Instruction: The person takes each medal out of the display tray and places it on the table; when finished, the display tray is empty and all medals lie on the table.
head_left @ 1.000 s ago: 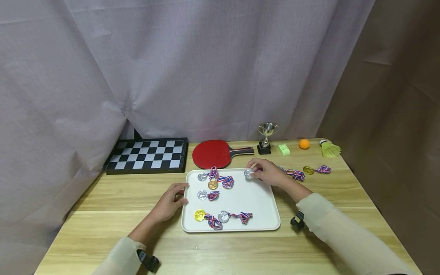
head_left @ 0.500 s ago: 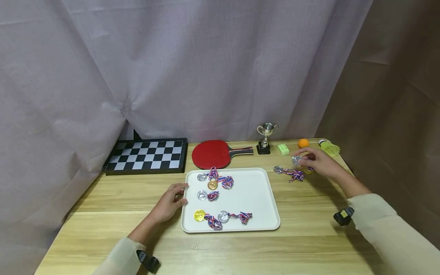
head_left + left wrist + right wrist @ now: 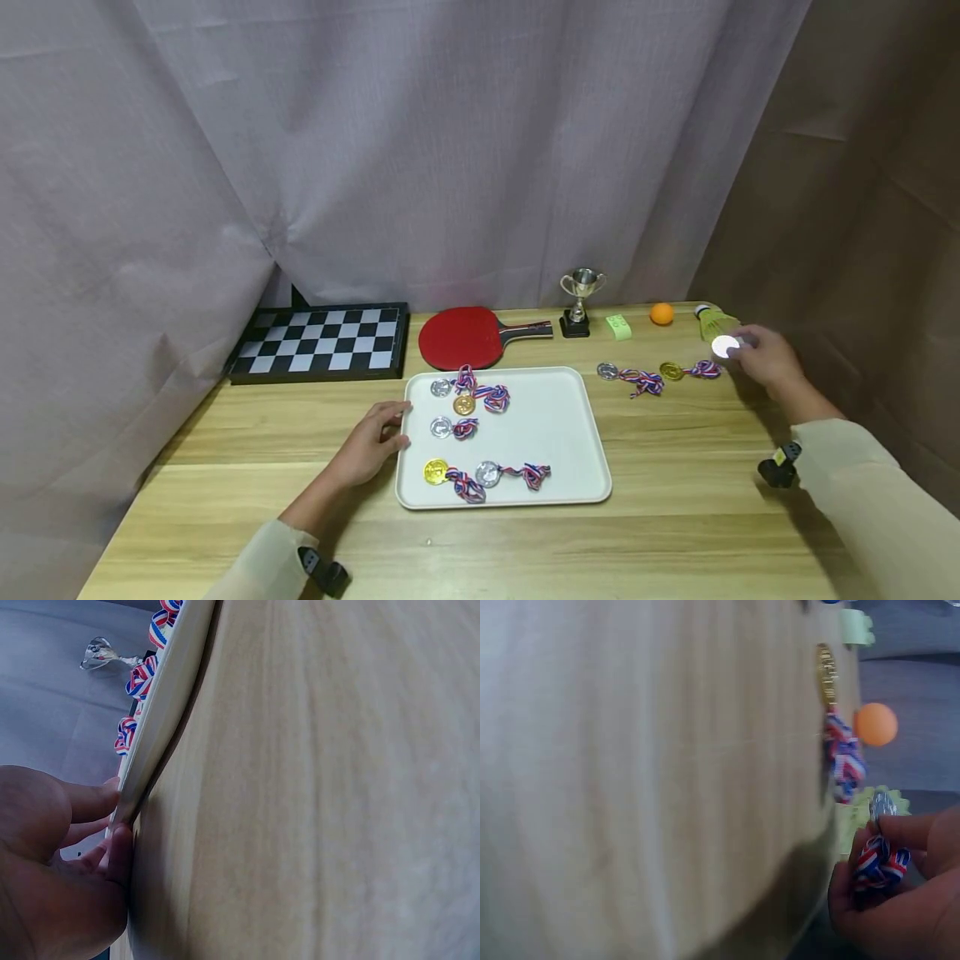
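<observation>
My right hand (image 3: 767,361) is at the table's right side, raised over the wood, pinching a silver medal (image 3: 725,347). Its disc glares white in the head view; in the right wrist view its red, white and blue ribbon (image 3: 881,864) is bunched in the fingers. My left hand (image 3: 369,443) rests against the left edge of the white tray (image 3: 558,433), thumb and fingertips touching the rim. On the tray lie several medals, among them a gold medal (image 3: 436,472) and a silver medal (image 3: 488,474). Another silver medal (image 3: 607,371) and a gold medal (image 3: 672,371) lie right of it.
Along the back stand a chessboard (image 3: 322,339), a red table tennis paddle (image 3: 459,337), a trophy cup (image 3: 579,300), a light green block (image 3: 619,327), an orange ball (image 3: 662,313) and a yellow shuttlecock (image 3: 716,323). A grey curtain (image 3: 480,150) hangs behind the table.
My right hand has moved from over the tray's upper right to the table's right side, carrying the silver medal. The gold medal there is uncovered again. My left hand stays at the tray's edge.
</observation>
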Demonstrator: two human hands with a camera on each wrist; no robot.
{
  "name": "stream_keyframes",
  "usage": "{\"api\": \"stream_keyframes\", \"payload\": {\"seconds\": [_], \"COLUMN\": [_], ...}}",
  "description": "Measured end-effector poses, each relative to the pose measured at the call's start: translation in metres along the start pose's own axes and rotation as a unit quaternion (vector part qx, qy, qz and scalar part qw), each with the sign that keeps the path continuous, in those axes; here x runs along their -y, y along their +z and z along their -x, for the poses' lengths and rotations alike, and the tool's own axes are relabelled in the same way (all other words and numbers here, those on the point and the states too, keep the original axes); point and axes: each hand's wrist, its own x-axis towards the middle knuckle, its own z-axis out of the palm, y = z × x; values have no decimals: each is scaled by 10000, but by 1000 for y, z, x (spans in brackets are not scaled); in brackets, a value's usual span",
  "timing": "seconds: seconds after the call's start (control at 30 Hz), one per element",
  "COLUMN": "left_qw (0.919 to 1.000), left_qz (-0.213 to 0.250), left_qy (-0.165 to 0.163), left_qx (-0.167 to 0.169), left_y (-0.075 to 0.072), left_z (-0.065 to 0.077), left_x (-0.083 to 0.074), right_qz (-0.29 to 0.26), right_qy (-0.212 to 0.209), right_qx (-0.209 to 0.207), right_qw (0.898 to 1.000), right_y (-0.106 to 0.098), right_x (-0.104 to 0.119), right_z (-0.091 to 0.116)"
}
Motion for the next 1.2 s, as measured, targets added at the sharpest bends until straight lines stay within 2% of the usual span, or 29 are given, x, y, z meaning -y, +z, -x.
{"api": "stream_keyframes", "payload": {"seconds": [0.13,0.37,0.73,1.0,1.2], "left_qw": [10000,9997,9998,9998,9999], "left_qz": [47,182,199,170,108], "left_qy": [24,156,64,93,91], "left_qx": [-4,-29,-12,-21,-32], "left_y": [1,2,2,2,1], "left_z": [-1,-1,1,1,0], "left_x": [1,4,2,3,2], "right_qz": [325,354,528,523,419], "right_qy": [302,744,317,269,-94], "right_qx": [-469,-693,-979,-1135,-1008], "right_qw": [9979,9942,9933,9918,9940], "right_y": [9,20,22,19,22], "right_x": [-8,-6,-5,11,31], "right_z": [4,5,5,10,17]}}
